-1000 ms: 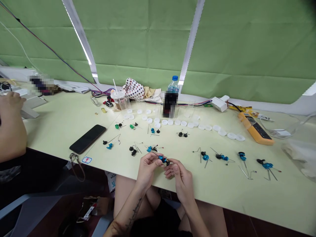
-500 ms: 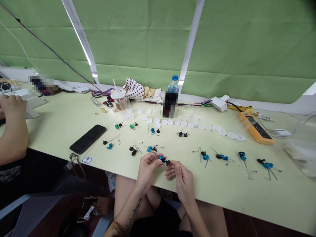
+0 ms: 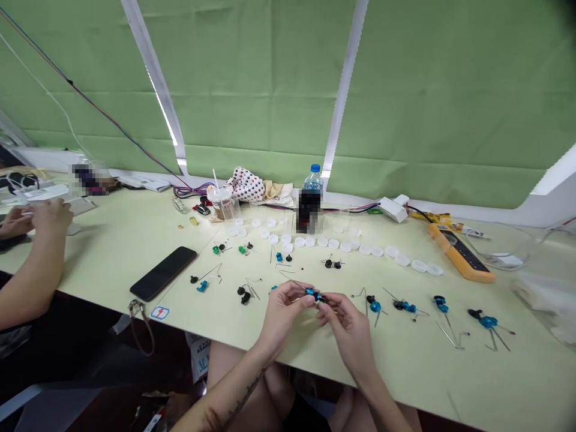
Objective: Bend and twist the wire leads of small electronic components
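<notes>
Over the table's front part, my left hand (image 3: pixel 288 307) pinches a small blue and black part (image 3: pixel 310 292) with a thin metal rod sticking out to the left. The fingers of my right hand (image 3: pixel 346 318) close on the black right end of that same part. Behind my hands lie a blue piece and a black piece (image 3: pixel 288 258) with bent rods. To the right rest several blue and black parts with rods, the nearest being a blue one (image 3: pixel 375 307). A black cluster (image 3: pixel 244 295) lies to the left.
White round caps (image 3: pixel 333 243) form a curved row behind the parts. A phone (image 3: pixel 164 273) lies left, an orange meter (image 3: pixel 461 252) right. A cup (image 3: pixel 220 204) and bottle (image 3: pixel 314 179) stand at the back. Another person's arm (image 3: pixel 38 270) rests at the far left.
My right hand has come up to the blue and black part and now grips its end. The view has tilted upward, so the table sits lower.
</notes>
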{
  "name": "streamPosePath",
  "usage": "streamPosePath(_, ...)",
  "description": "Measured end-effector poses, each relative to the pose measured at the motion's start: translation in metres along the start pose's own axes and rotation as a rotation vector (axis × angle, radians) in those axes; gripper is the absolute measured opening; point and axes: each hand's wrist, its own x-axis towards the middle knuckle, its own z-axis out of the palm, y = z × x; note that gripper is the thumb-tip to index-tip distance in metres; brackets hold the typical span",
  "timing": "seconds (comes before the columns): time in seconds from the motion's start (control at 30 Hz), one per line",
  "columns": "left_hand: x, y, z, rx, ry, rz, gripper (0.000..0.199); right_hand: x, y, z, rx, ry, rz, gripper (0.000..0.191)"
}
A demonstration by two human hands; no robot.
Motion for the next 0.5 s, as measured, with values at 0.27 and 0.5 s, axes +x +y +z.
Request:
streamPosePath(0.27,0.060,0.009,0.032,-0.112,-0.037,0.161,0.023,0.076,-0.019,-0.034,-0.086,-0.045,-0.171,0.027)
streamPosePath(0.5,0.079,-0.018,0.029,-0.196,-0.047,0.148,0.024,0.086,-0.002,-0.039,-0.163,-0.033,-0.256,0.024)
